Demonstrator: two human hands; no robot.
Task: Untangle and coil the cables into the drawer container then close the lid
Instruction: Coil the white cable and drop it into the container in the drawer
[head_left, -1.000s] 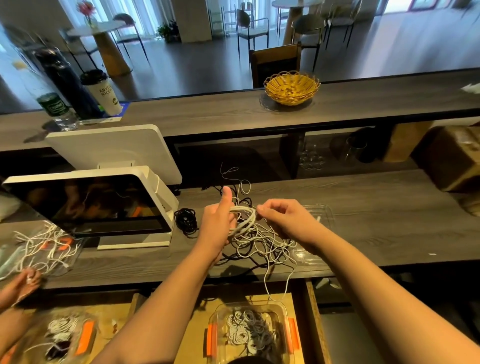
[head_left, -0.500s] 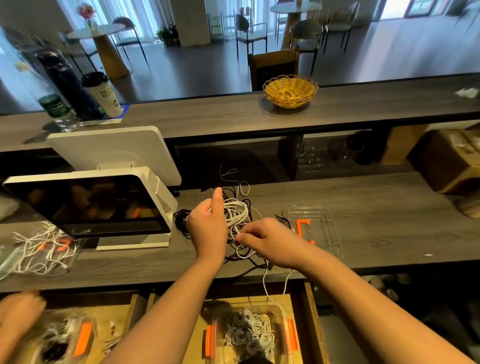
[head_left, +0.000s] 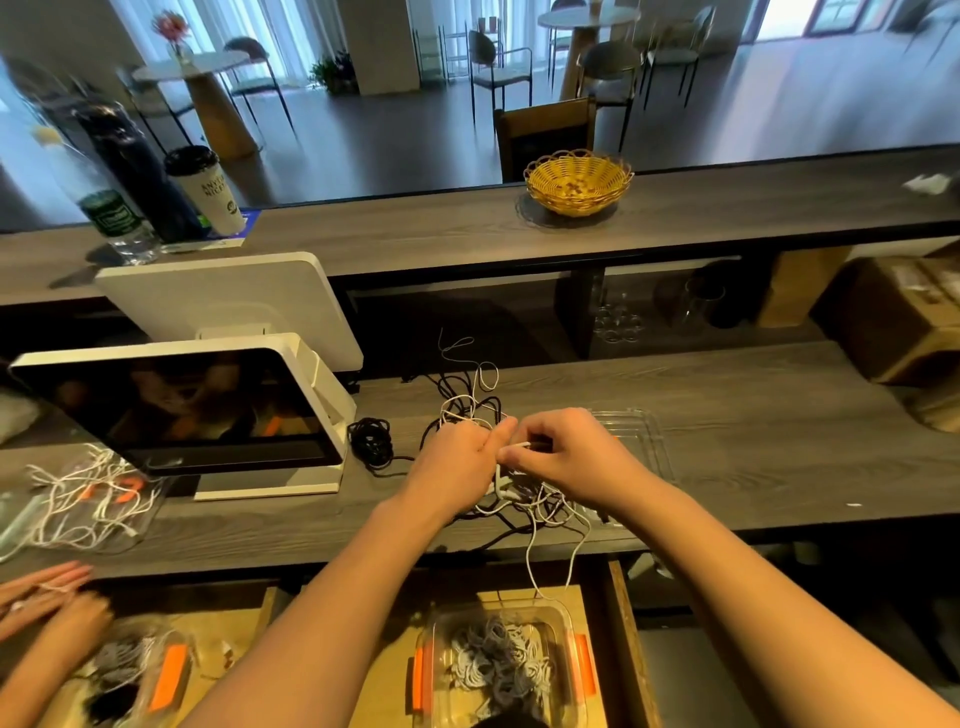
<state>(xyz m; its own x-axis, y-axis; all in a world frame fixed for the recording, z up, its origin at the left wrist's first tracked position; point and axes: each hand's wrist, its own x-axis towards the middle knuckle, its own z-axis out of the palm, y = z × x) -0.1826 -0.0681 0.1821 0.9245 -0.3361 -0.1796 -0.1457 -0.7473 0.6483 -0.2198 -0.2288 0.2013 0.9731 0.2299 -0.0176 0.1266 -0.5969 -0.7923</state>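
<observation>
Fingers of the right hand pinch a white cable. The left hand grips the tangle beside it, over the counter.

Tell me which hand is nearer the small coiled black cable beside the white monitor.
Left. The left hand sits just right of the small coiled black cable; the right hand lies farther right, beyond the left one.

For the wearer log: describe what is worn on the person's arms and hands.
Nothing is worn: the left hand and right hand are bare, with no gloves, rings, watch or wristbands to be seen. Both forearms are bare right down to the frame's lower edge; no sleeve shows.
</observation>
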